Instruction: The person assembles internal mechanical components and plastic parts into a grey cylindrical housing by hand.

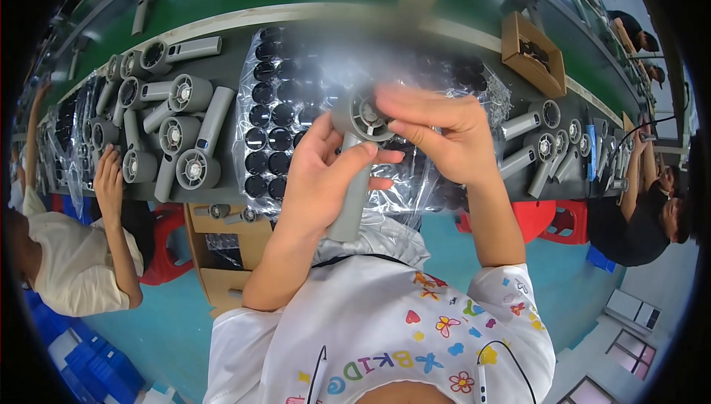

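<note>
A grey handheld fan (349, 208) is in front of me, its round head up and its handle slanting down toward my body. My left hand (317, 171) wraps round the handle just below the head, the thumb lying across the front. At the head's right rim is my right hand (450, 131), thumb and fingers drawn together; its fingertips are partly blurred, and anything pinched in them is hidden. The fan's open face shows a spoked hub inside. Beneath both hands lie rows of round black caps (279, 139) on clear plastic sheeting (400, 204).
Several grey fans (175, 135) lie to the left, more (546, 145) to the right. An open cardboard box (532, 52) with dark parts stands at the back right. Co-workers sit on both sides; one hand (109, 182) reaches in at left. Red stools (566, 220) flank me.
</note>
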Demonstrator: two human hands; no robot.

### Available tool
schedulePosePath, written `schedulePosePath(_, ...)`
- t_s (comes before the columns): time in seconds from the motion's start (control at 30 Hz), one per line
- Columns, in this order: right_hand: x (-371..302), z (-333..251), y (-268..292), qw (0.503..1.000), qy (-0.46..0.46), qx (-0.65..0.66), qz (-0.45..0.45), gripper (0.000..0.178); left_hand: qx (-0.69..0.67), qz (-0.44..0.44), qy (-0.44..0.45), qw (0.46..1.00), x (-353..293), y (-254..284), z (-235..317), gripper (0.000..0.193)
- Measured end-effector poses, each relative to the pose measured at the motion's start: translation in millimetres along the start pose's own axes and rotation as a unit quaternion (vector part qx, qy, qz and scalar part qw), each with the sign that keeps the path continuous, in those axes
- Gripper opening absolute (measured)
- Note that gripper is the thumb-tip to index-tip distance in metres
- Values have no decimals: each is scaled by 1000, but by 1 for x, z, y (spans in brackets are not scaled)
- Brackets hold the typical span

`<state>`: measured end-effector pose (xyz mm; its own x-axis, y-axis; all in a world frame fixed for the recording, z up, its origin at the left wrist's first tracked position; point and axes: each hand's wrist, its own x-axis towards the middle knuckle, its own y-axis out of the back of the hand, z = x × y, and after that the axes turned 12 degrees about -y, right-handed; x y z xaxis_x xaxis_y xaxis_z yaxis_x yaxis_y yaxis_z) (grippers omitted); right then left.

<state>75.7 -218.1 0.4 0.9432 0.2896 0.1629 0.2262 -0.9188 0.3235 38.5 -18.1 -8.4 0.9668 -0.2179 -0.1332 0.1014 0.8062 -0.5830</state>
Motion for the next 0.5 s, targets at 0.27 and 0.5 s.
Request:
schedulePosePath(0.27, -1, -12, 3, 997, 4, -71, -31, 33, 41, -1, -38, 998, -4, -3, 0, 47)
schedulePosePath(0.5, -6, -20, -1, 986, 37, -161, -3, 39, 80, 11, -60, 995, -7, -8, 0, 47)
